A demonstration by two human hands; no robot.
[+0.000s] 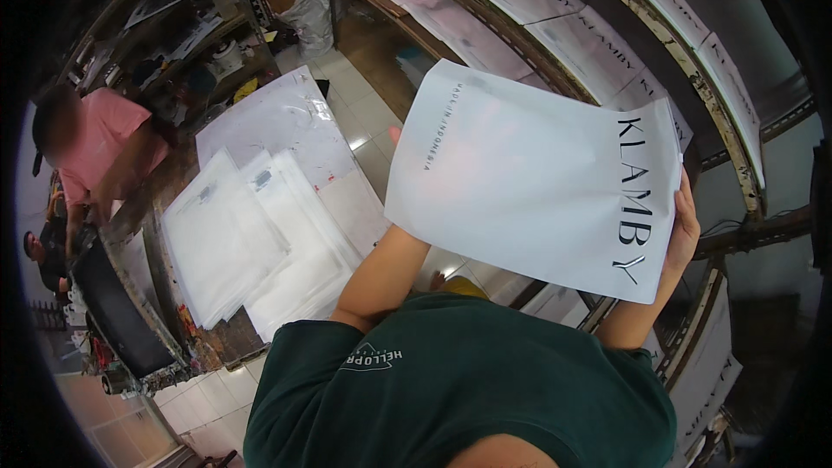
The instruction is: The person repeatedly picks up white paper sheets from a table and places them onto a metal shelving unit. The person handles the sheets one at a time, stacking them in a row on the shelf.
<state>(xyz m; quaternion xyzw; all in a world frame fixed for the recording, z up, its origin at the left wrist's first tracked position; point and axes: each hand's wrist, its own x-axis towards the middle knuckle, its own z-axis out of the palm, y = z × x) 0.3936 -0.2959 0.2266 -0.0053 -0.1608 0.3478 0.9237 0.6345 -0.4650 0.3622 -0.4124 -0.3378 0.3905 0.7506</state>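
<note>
A large white plastic bag (529, 182) with dark printed lettering is held out in front of my chest, tilted. My right hand (685, 218) grips its right edge, fingers curled behind it. My left hand (394, 135) holds it at the left side; only a bit of finger shows past that edge, the rest hidden behind the bag. To the left, two stacks of translucent white bags, a nearer stack (221, 243) and one beside it (299, 251), lie overlapping on a work table (234, 340).
Racks of shelves (555, 69) with flat printed white bags (594, 48) run along the far and right sides. A person in a pink shirt (104, 139) stands across the table near a dark framed screen (121, 303). Behind is another person (52, 251). Cluttered shelves (191, 35) stand far left.
</note>
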